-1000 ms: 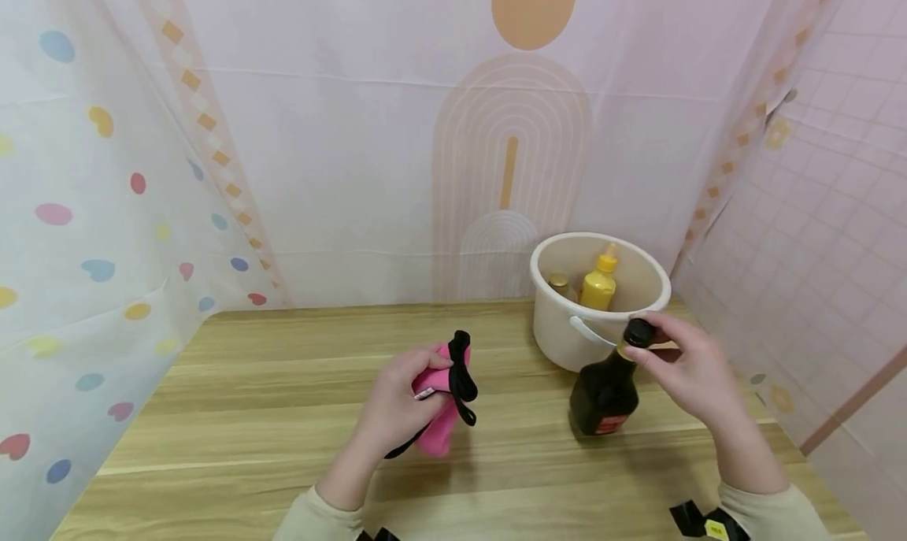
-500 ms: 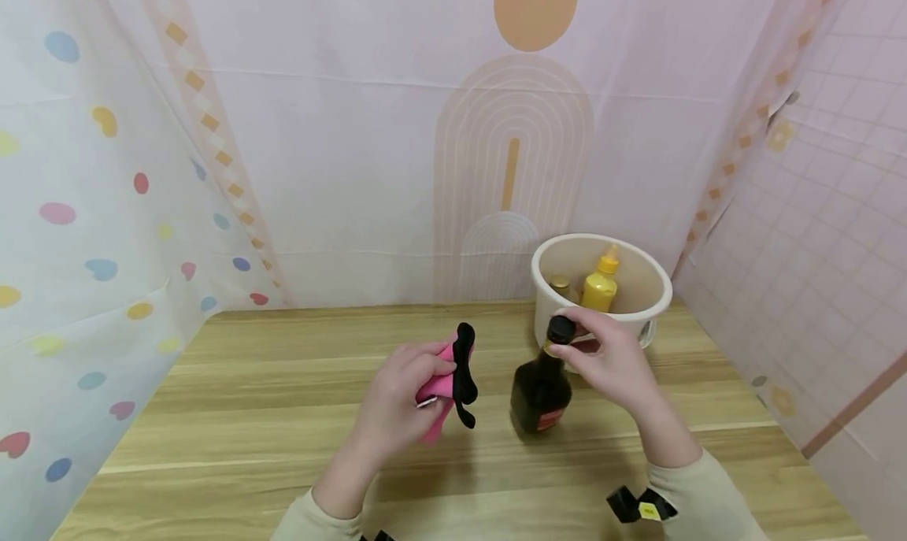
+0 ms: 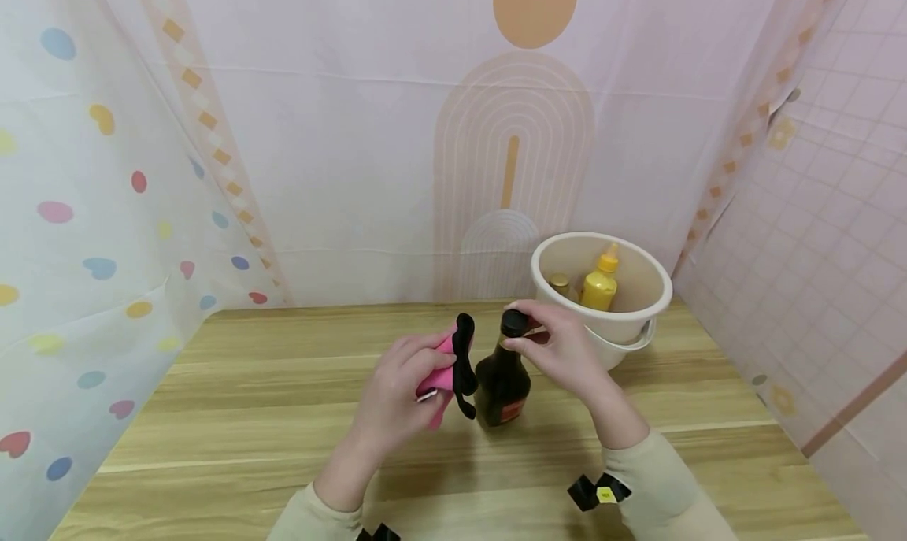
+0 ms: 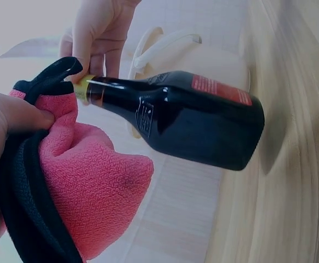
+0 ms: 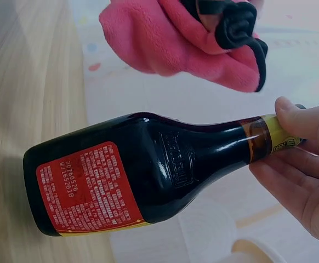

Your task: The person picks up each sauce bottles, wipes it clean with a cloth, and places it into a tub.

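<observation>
My left hand (image 3: 397, 387) grips a folded pink cloth (image 4: 104, 192) with black edging and a small white tag, at the middle of the table. Just right of it, my right hand (image 3: 567, 352) pinches a dark glass sauce bottle (image 3: 503, 387) by its neck, just under the black cap. The bottle hangs nearly upright, its base close over the wood. It has a red label (image 5: 88, 189) with printed text and a yellow neck band (image 5: 280, 134). In the head view, the cloth's black edge comes right up to the bottle's left side.
Behind my right hand stands a cream bucket (image 3: 638, 327) with a handle. Inside are a yellow squeeze bottle (image 3: 599, 289) and a gold-capped container (image 3: 560, 283). The wooden table (image 3: 248, 415) backs onto patterned curtains (image 3: 340, 171), with more curtain on both sides.
My right hand has carried the sauce bottle leftward, from in front of the bucket to beside the cloth. My left hand has raised and turned the cloth slightly toward it.
</observation>
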`<state>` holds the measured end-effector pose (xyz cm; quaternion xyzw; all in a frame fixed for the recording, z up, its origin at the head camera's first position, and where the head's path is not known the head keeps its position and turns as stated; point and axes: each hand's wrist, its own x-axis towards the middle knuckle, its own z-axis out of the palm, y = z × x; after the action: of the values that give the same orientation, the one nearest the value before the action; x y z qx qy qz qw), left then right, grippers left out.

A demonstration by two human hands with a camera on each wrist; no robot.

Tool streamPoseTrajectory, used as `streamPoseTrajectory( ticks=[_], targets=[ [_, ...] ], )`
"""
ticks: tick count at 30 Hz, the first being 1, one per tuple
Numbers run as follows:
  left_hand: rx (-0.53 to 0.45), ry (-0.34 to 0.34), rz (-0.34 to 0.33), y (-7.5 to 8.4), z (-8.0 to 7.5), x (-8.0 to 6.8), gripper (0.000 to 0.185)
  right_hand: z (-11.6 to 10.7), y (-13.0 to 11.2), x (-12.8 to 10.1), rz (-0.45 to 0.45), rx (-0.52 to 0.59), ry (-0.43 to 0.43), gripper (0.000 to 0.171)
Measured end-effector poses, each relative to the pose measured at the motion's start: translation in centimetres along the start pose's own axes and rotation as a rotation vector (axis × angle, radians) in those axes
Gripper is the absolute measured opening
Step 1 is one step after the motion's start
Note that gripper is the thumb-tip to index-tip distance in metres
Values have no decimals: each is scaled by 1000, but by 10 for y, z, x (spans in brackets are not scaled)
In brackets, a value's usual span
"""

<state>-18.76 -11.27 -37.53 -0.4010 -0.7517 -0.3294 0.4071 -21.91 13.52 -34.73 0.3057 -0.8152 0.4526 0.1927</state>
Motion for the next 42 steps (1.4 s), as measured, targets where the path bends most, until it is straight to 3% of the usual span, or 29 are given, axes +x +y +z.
streamPoseTrajectory(
  ticks=[6,20,32,42],
  targets=[
    [-14,-4,-14,-3,0,2,35,12,-1,6,19,-43,-13,33],
    [-13,-3,-53,-8,-1,0,38,33,1,6,37,-9,-13,32],
    [-58,-1,-111,-14,0,-3,39,40,-1,6,104,-47,61,34],
    [-148,11,-250,-16,3,0,38,31,1,5,94,-25,-51,31]
  ],
)
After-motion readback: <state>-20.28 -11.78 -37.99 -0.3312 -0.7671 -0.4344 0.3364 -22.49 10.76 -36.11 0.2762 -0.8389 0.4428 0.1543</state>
